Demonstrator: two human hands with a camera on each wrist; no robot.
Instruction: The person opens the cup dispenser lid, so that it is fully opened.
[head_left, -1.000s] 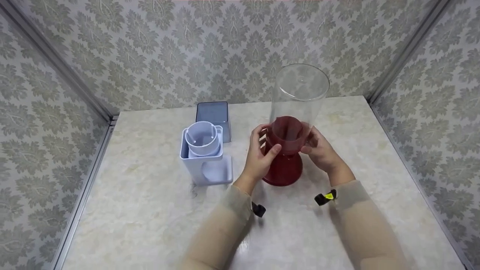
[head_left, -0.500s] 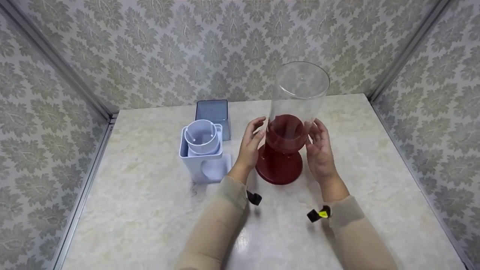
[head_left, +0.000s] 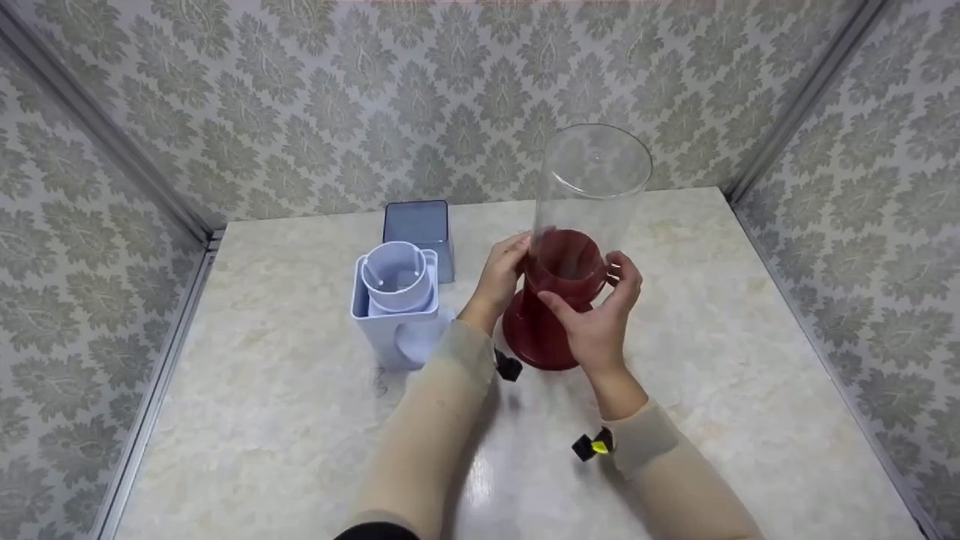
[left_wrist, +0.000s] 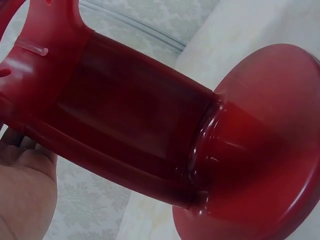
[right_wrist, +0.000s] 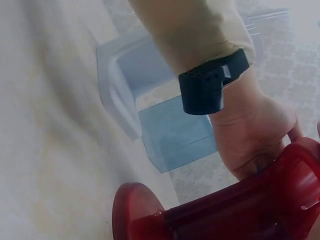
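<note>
A red pedestal stand [head_left: 541, 341] with a wide round base stands on the table, a tall clear cylinder [head_left: 592, 169] rising from its ring-shaped top. My left hand [head_left: 499, 279] holds the left side of that ring, part of its fingers hidden behind the red plastic. From the front right my right hand [head_left: 602, 326] grips the ring, thumb across the front and fingers curled at the right side. The left wrist view shows the stand's hollow column [left_wrist: 135, 115] close up, the left hand [left_wrist: 27, 190] at its lower edge.
Left of the stand is a pale blue dispenser-like body [head_left: 390, 337] with a round cup [head_left: 396, 274] in its top. Behind it stands a translucent blue square container [head_left: 416, 221]. Patterned walls [head_left: 465, 82] enclose the table [head_left: 277, 322] on three sides.
Both hands loosened on the stand, then took hold again. The right hand has come round to the front, and the left hand has slid further back along the ring.
</note>
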